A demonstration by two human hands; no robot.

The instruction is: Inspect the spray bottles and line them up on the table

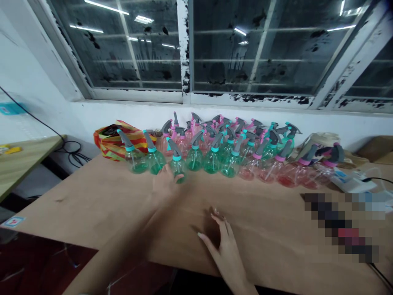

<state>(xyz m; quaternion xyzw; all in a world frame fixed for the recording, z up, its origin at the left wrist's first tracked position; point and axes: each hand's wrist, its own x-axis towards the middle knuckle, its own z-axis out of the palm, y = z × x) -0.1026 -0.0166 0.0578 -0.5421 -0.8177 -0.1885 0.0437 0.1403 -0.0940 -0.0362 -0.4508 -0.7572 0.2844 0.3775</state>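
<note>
One round, transparent, green-tinted, grey-triggered plastic spray bottle (177, 166), just short of 12 o'clock from me. My left hand (164, 179) at its lower body, fingers half-curled (too blurred; cannot tell whether gripping). My right hand (226, 241) at 1 o'clock, loosely spread, nothing held, over brown tabletop (267, 229). Red-and-yellow striped bag (112, 150), 11 o'clock.

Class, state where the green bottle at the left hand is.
In the head view, the green bottle is left of centre, between two other green bottles and slightly nearer the camera, with the left hand at its body.
</note>
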